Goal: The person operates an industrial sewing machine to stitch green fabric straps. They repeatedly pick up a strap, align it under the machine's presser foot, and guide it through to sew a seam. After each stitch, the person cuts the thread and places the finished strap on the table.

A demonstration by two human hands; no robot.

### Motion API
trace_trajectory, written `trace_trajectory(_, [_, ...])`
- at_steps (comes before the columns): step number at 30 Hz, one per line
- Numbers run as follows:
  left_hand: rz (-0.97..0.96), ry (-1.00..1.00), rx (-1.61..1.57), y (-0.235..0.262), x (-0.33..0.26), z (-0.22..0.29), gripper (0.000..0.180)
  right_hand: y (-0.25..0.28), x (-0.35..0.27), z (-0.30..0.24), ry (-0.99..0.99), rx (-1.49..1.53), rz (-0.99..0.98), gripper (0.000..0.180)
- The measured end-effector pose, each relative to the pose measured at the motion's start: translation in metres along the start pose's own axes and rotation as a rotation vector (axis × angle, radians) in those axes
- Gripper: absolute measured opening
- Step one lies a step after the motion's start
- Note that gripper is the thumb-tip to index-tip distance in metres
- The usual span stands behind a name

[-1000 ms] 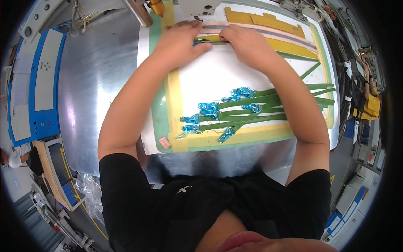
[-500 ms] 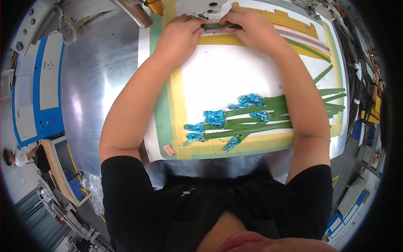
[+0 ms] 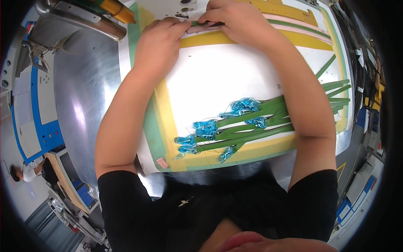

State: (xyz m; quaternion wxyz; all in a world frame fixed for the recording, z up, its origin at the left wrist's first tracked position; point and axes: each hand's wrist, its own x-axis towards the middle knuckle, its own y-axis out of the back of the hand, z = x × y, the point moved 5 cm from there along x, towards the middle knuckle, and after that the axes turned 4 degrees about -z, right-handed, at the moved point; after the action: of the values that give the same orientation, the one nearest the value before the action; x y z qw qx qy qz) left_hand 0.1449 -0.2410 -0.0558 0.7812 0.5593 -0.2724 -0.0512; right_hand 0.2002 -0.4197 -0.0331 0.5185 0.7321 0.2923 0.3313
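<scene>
At the far side of the white board, a long green strap [image 3: 299, 27] lies between two pink strips [image 3: 289, 32] on a yellow template [image 3: 201, 40]. My left hand [image 3: 161, 44] presses its closed fingertips on the strap's left end. Just to the right, my right hand [image 3: 241, 21] is closed over the same strap, its fingers round a slim dark object [image 3: 216, 24] whose kind I cannot make out. Nearer me lie several green straps [image 3: 247, 130] with blue plastic-wrapped ends [image 3: 205, 128], partly hidden by my right forearm.
A metal machine arm with an orange part [image 3: 117, 10] hangs at the upper left, close to my left hand. The white board [image 3: 222, 71], edged with yellow and green tape, rests on a shiny metal table [image 3: 90, 92]. A blue-and-white control panel [image 3: 40, 113] stands left.
The green strap, slanting below the pink strips before, now runs straight between them. My right hand has come closer to my left. The whole view has shifted somewhat.
</scene>
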Motion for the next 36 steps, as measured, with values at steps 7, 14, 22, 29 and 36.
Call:
trace_trajectory(7, [-0.028,0.017,0.094,0.000,-0.001,0.004,0.037,-0.008,0.000,0.002,0.005,0.055,0.018,0.028])
trace_trajectory(14, [-0.023,0.004,0.134,-0.001,-0.001,0.006,0.039,-0.007,0.000,0.001,0.009,0.066,0.046,0.028])
trace_trajectory(22, [-0.013,0.017,0.190,-0.001,-0.001,0.009,0.038,-0.010,0.002,0.000,-0.012,0.062,0.002,0.029])
trace_trajectory(29, [-0.055,0.033,0.255,-0.001,-0.002,0.014,0.038,-0.009,0.003,-0.004,-0.006,0.014,0.010,0.023])
trace_trajectory(36, [-0.137,0.046,0.334,0.002,0.000,0.019,0.039,-0.009,-0.005,-0.008,-0.044,-0.108,0.049,0.025])
